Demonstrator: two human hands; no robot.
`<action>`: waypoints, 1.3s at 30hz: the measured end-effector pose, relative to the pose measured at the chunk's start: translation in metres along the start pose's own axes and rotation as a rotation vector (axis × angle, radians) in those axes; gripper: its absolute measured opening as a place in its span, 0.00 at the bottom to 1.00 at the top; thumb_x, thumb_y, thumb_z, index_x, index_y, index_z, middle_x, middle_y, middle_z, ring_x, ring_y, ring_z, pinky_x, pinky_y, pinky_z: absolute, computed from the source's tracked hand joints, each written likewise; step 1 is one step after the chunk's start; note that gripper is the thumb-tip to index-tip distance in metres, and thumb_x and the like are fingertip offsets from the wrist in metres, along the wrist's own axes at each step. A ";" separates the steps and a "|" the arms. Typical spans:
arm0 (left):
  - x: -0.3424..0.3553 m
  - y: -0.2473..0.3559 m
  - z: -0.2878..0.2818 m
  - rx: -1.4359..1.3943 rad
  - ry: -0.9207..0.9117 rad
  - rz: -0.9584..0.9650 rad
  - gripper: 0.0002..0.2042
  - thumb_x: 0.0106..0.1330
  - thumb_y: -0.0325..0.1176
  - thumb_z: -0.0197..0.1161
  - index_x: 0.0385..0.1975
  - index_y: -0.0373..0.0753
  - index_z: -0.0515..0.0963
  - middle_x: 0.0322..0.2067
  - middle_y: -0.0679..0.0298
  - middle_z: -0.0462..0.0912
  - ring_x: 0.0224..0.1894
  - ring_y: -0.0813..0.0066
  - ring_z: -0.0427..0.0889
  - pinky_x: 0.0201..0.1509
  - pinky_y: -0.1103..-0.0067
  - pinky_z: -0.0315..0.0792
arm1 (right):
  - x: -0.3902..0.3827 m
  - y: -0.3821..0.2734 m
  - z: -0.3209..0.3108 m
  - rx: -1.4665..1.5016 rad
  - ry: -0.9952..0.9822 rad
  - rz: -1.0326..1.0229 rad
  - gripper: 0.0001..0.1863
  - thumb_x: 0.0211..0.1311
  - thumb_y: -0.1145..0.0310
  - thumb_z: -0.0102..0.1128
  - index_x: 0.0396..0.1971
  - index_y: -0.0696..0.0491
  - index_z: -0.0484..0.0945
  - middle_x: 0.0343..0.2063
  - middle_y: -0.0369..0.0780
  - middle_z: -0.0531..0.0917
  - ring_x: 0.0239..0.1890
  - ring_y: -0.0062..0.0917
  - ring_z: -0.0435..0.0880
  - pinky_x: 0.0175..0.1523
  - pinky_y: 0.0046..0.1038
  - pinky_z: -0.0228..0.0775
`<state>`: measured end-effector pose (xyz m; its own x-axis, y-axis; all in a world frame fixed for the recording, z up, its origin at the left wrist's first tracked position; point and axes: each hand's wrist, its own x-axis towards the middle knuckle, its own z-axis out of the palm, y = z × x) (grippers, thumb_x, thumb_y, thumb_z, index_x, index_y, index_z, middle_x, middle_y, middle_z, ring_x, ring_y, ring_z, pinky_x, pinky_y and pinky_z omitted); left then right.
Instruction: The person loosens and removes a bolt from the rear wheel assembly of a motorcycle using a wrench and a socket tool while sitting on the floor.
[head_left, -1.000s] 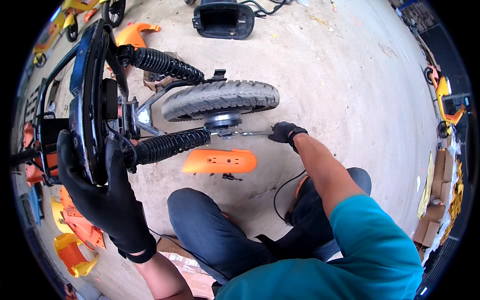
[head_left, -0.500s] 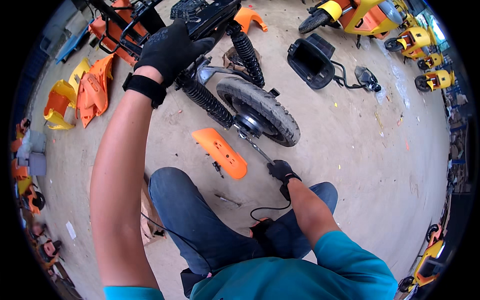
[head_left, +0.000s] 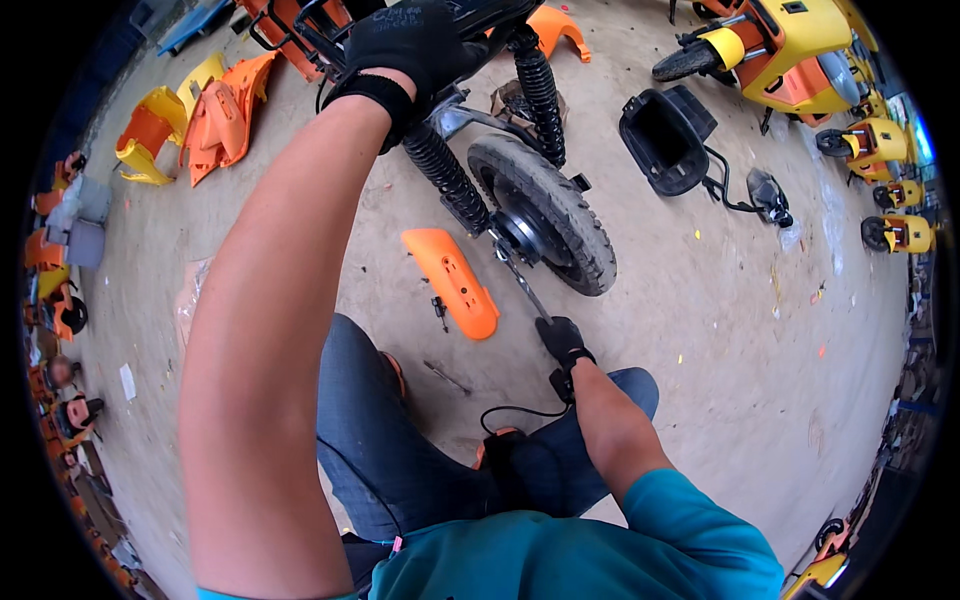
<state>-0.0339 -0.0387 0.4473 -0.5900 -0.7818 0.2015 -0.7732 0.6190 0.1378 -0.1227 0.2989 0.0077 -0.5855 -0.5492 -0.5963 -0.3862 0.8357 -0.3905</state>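
My right hand (head_left: 563, 341), in a black glove, is closed round the handle of a metal wrench (head_left: 527, 287). The wrench's far end meets the axle at the hub of a black-tyred wheel (head_left: 590, 225) on a partly stripped scooter. My gloved left hand (head_left: 408, 48) grips the scooter's black frame (head_left: 490, 22) above the wheel; some of its fingers are hidden. Black coil-spring shock absorbers (head_left: 437, 165) flank the wheel. An orange fender-like panel (head_left: 458, 288) lies on the floor left of the wrench, beside small dark hardware (head_left: 439, 312).
A slim metal tool (head_left: 446, 377) lies between my knees. Orange and yellow body panels (head_left: 222, 120) rest at the far left. A black bin-like part (head_left: 662, 143) and a cabled piece (head_left: 768, 196) lie right of the wheel. Yellow scooters (head_left: 775, 60) stand at the far right.
The view has shifted and turned a little, so the scooter and floor parts appear moved. Both hands keep their holds; the wrench stays at the axle, and any turn of it is unclear.
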 end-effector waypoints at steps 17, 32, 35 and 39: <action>0.019 -0.062 -0.008 -0.138 0.009 0.074 0.13 0.59 0.39 0.56 0.37 0.38 0.81 0.34 0.50 0.84 0.41 0.56 0.84 0.46 0.67 0.77 | -0.034 -0.058 -0.019 0.009 -0.192 0.110 0.27 0.55 0.46 0.55 0.31 0.59 0.83 0.28 0.51 0.84 0.38 0.43 0.84 0.44 0.40 0.73; 0.013 -0.037 -0.001 -0.310 -0.073 0.061 0.13 0.60 0.37 0.56 0.39 0.40 0.82 0.38 0.50 0.84 0.43 0.56 0.84 0.48 0.67 0.76 | -0.056 -0.054 -0.051 0.097 -0.238 0.152 0.27 0.59 0.45 0.54 0.29 0.58 0.80 0.20 0.42 0.81 0.20 0.32 0.80 0.27 0.34 0.71; 0.015 -0.028 0.006 -0.355 -0.072 0.075 0.13 0.61 0.36 0.54 0.41 0.41 0.82 0.39 0.51 0.84 0.45 0.56 0.83 0.50 0.68 0.76 | -0.059 -0.036 -0.052 0.047 -0.187 0.086 0.27 0.59 0.45 0.54 0.30 0.59 0.79 0.20 0.45 0.81 0.20 0.35 0.81 0.28 0.35 0.72; 0.029 -0.029 -0.002 -0.314 -0.049 0.103 0.15 0.63 0.37 0.52 0.44 0.41 0.81 0.42 0.52 0.84 0.46 0.57 0.83 0.51 0.68 0.76 | -0.074 -0.044 -0.079 -0.192 -0.084 -0.040 0.28 0.60 0.46 0.54 0.31 0.61 0.78 0.22 0.49 0.82 0.25 0.39 0.82 0.34 0.37 0.72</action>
<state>-0.0279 -0.0795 0.4506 -0.6774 -0.7122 0.1842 -0.6041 0.6815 0.4130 -0.1186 0.3029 0.1239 -0.5082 -0.5734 -0.6426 -0.5413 0.7930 -0.2795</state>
